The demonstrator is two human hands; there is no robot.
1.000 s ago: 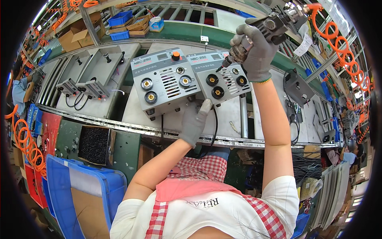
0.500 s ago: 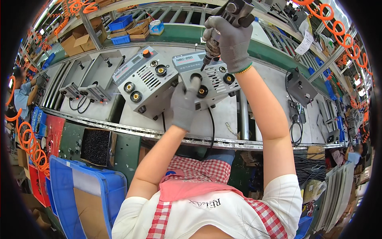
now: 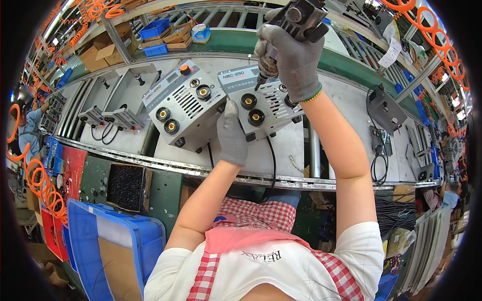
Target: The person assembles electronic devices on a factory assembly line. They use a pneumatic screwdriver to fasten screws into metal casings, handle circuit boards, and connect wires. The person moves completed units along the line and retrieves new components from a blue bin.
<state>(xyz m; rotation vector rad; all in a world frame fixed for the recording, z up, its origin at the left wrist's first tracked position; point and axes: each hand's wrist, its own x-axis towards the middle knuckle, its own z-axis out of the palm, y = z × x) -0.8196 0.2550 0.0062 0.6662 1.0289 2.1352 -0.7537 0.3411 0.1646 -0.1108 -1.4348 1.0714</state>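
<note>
My right hand (image 3: 297,62), in a grey glove, is closed round a dark power screwdriver (image 3: 300,19). Its bit points down near the front panel of a grey welding machine (image 3: 273,120), just above a round black socket (image 3: 248,101). Whether the bit touches the panel, I cannot tell. My left hand (image 3: 232,135), also gloved, rests at the left edge of that machine with its fingers stretched upward; nothing shows in it. A second welding machine (image 3: 188,108), with an orange knob (image 3: 185,69), stands tilted close beside it on the left.
Open grey housings (image 3: 125,98) stand farther left on the line, and a dark metal panel (image 3: 385,108) with a cable lies right. A box of small black parts (image 3: 125,186) and a blue plastic chair (image 3: 115,246) are below. Orange coiled hoses hang at both sides; a co-worker (image 3: 30,118) is far left.
My left hand has drawn back from the round socket to the machine's left edge. The screwdriver stays in my right hand, its bit still near the panel's top.
</note>
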